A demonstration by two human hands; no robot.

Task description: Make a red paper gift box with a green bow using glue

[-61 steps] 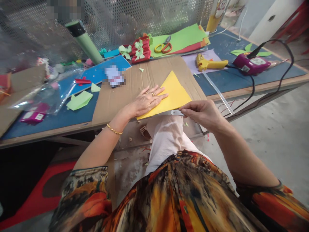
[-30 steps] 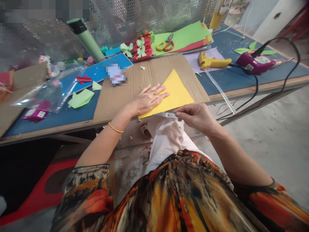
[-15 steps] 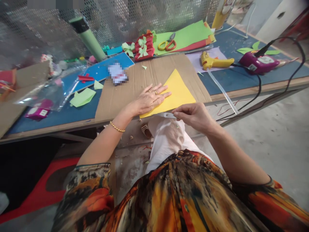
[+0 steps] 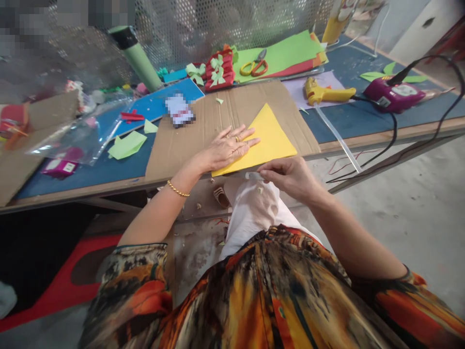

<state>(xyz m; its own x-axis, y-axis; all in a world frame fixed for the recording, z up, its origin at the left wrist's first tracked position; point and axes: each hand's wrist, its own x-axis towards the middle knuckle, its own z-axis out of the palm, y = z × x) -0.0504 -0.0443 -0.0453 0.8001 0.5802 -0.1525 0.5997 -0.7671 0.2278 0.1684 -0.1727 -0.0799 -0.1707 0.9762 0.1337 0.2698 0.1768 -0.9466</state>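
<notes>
A yellow folded-looking paper triangle [image 4: 273,135] lies on the brown cardboard sheet [image 4: 181,150], its long lower edge along the table's front edge. My left hand [image 4: 228,148] presses flat on its left part with the fingers spread, covering some of it. Just below that lower edge, my right hand [image 4: 285,174] pinches a thin, silvery blade-like strip [image 4: 252,176] between thumb and fingers. The strip points left under the paper's edge; its far end is blurred, and my fingers hide the end they grip.
Behind the cardboard lie scissors [image 4: 259,68] on green paper [image 4: 286,51] and a red piece with pale bows [image 4: 220,70]. To the right are a yellow glue gun [image 4: 329,93] with a clear glue stick [image 4: 339,140] and a purple device [image 4: 394,94]. A green bottle [image 4: 138,60] stands at back left.
The view has shifted slightly. My right hand has moved the blade-like strip a little, and its tip shows less plainly. My left hand stays flat on the yellow paper.
</notes>
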